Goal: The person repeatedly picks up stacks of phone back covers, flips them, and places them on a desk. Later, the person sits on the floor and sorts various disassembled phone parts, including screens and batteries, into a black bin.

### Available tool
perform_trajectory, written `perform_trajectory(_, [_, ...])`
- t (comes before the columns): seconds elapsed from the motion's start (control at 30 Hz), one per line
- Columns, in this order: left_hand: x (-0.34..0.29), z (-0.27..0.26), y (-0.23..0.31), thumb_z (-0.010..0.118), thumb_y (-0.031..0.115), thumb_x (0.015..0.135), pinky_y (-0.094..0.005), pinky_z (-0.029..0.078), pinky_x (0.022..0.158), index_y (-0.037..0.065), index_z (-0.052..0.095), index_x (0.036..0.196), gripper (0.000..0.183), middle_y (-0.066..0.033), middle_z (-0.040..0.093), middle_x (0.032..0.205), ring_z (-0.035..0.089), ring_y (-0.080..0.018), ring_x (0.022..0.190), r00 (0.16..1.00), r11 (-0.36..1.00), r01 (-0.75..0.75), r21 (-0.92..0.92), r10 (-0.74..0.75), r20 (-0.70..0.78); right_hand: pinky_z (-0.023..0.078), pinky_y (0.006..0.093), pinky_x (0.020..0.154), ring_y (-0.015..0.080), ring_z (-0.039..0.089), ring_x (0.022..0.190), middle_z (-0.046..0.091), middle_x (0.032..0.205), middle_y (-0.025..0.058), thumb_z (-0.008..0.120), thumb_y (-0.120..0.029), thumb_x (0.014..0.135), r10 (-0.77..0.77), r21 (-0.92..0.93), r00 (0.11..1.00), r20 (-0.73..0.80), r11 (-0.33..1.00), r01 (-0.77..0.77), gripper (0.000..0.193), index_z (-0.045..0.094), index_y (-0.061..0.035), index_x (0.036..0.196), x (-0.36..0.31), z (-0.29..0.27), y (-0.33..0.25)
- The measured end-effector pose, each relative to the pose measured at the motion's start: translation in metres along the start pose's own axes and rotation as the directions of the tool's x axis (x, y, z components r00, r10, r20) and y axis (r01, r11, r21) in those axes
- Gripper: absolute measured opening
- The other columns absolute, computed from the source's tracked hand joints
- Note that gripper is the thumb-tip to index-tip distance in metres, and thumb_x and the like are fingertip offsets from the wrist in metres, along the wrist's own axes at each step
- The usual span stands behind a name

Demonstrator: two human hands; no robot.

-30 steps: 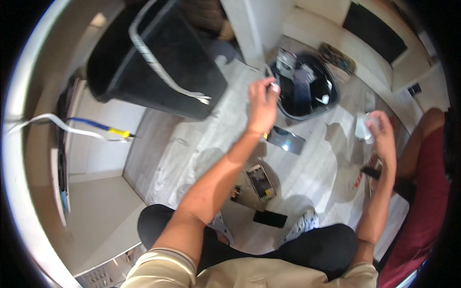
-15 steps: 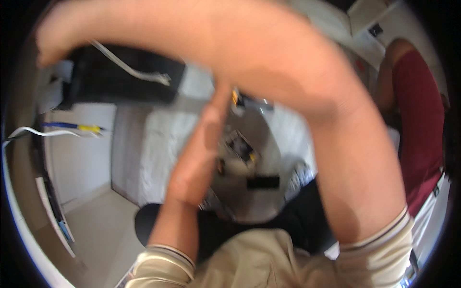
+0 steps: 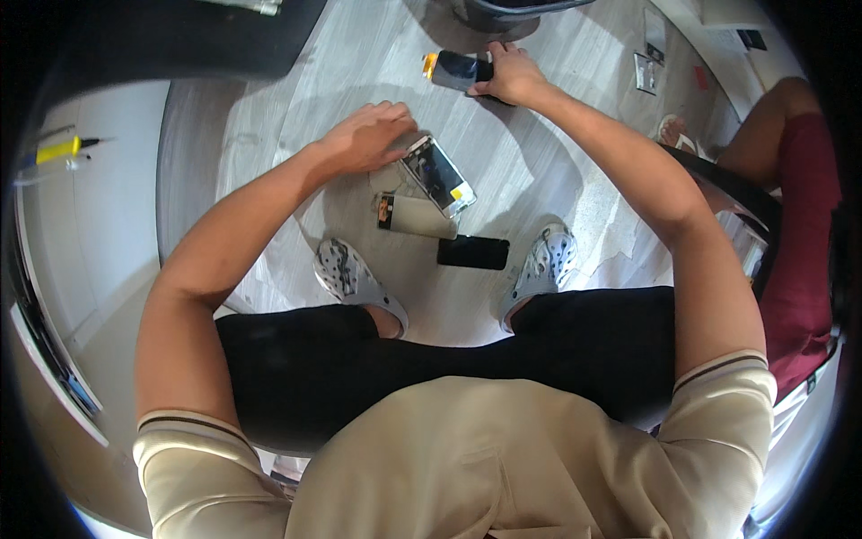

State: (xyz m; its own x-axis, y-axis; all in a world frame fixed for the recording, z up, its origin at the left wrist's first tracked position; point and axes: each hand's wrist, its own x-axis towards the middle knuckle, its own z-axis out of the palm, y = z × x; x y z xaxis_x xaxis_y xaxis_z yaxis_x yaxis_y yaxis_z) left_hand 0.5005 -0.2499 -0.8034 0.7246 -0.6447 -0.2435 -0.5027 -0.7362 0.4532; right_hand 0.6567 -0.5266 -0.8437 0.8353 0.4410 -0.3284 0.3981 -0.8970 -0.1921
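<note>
My right hand (image 3: 512, 75) grips the right end of a dark phone display panel (image 3: 460, 70) with an orange flex at its left end, low over the floor. My left hand (image 3: 370, 136) is half curled, thumb and fingers apart, beside the upper corner of a white-framed phone screen (image 3: 438, 172) with a yellow patch. Whether the thumb touches that corner, I cannot tell. That screen slants across a pale, silvery panel (image 3: 420, 216) with an orange-brown flex. Closer to my feet lies a black phone screen (image 3: 473, 252).
My clog-covered feet stand either side of the panels on grey wood-look flooring (image 3: 296, 193). A dark bin-like container (image 3: 516, 11) is at the far edge, a black mat (image 3: 197, 40) at far left. Another person's leg (image 3: 795, 180) is on the right. A yellow-handled tool (image 3: 58, 150) is at left.
My right arm has swung back from across the far left to the far middle, and that hand now holds a display panel. My left hand has moved left, and the view has shifted.
</note>
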Motion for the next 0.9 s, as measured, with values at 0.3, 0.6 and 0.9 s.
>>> perform_trajectory(0.3, [0.046,0.060,0.022,0.098,0.024,0.071,-0.0446,0.045,0.115,0.011,0.065,0.133,0.071,-0.0060,0.063,0.137,0.056,-0.0277,0.137,0.959,0.946,-0.239,0.217,0.195,0.205,0.054,0.0486,0.107,0.0415,0.069,0.126,0.073,0.135,0.0245,0.094,-0.051,0.082,-0.106,0.111,0.987,0.123,0.989,0.093,0.078,0.068,-0.0033,0.138,0.025,0.025,0.025])
perform_trajectory(0.6, [0.030,0.049,0.004,0.085,0.018,0.091,-0.0433,0.052,0.106,0.001,0.071,0.118,0.035,-0.0174,0.074,0.113,0.069,-0.0333,0.115,0.854,0.896,0.329,-0.298,-0.148,0.499,0.054,0.0361,0.104,0.0187,0.071,0.108,0.080,0.117,0.0071,0.083,-0.044,0.099,-0.366,0.766,0.742,0.562,0.569,-0.300,0.048,0.078,-0.0057,0.128,-0.076,0.017,0.022])
perform_trajectory(0.9, [0.027,0.023,0.003,0.066,0.027,0.106,-0.0397,0.052,0.104,0.003,0.068,0.142,0.043,-0.0111,0.075,0.125,0.068,-0.0206,0.113,0.892,0.329,0.450,-0.830,-0.216,0.398,0.052,0.0388,0.111,0.0238,0.071,0.118,0.077,0.127,0.0115,0.079,-0.018,0.102,-0.510,0.788,0.672,0.537,0.588,-0.183,0.045,0.066,0.0022,0.139,-0.104,0.006,-0.037])
